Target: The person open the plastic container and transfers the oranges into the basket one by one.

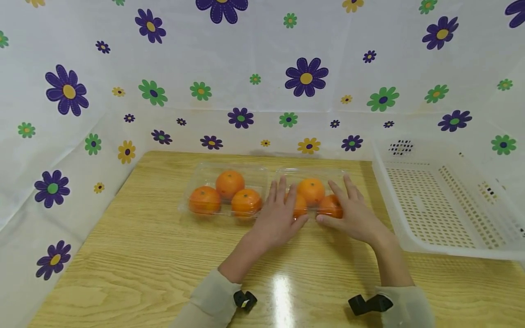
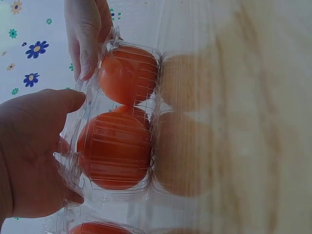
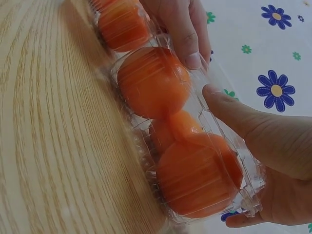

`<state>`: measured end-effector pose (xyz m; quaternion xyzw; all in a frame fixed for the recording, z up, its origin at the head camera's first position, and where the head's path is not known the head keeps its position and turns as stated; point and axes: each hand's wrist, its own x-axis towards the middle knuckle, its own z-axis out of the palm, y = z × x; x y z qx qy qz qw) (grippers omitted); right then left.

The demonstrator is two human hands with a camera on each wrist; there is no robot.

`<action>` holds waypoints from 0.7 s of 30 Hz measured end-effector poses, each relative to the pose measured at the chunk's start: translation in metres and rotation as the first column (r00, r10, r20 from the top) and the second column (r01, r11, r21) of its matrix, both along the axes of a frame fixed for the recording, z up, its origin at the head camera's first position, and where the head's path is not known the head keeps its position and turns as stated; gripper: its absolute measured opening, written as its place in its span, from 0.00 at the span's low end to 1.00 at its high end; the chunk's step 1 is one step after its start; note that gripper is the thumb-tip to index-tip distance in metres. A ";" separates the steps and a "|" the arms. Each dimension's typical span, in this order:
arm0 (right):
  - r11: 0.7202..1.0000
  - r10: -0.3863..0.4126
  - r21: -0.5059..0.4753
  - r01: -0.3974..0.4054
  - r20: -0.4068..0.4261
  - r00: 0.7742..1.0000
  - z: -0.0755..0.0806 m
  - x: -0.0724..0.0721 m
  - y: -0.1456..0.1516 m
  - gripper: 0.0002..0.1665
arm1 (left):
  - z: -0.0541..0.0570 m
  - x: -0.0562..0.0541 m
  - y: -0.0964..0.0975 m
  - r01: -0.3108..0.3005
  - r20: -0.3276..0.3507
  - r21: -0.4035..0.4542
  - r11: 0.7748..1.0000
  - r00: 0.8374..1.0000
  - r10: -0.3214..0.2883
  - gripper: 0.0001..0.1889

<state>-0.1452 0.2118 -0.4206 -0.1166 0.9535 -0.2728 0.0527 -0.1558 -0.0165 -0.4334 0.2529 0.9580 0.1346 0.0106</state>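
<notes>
A clear plastic clamshell box stands on the table with three oranges inside. My left hand rests on its left part, fingers spread and mostly straight. On the right part lies my right hand, with its fingers spread over the lid and side. Both thumbs touch the near top edge, a small gap apart. In the right wrist view, the right thumb lies along the lid's rim. Left of this box, a second clear box holds three more oranges.
A white perforated plastic basket stands at the right of the wooden table. Behind and to the left hangs a white cloth printed with flowers. Black wrist mounts sit on both sleeves.
</notes>
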 end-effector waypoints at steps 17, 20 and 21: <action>0.999 0.030 -0.016 -0.030 -0.008 1.000 -0.002 -0.001 0.003 0.62 | -0.001 -0.001 -0.006 0.023 -0.064 -0.108 0.994 0.998 -0.030 0.42; 0.999 0.041 -0.020 -0.041 -0.002 0.999 -0.002 -0.001 0.005 0.63 | 0.000 -0.001 -0.004 0.035 -0.087 -0.137 0.990 0.995 -0.048 0.44; 0.999 0.043 -0.020 -0.043 0.001 0.999 -0.002 -0.001 0.006 0.63 | 0.000 -0.001 -0.004 0.038 -0.093 -0.144 0.989 0.994 -0.052 0.45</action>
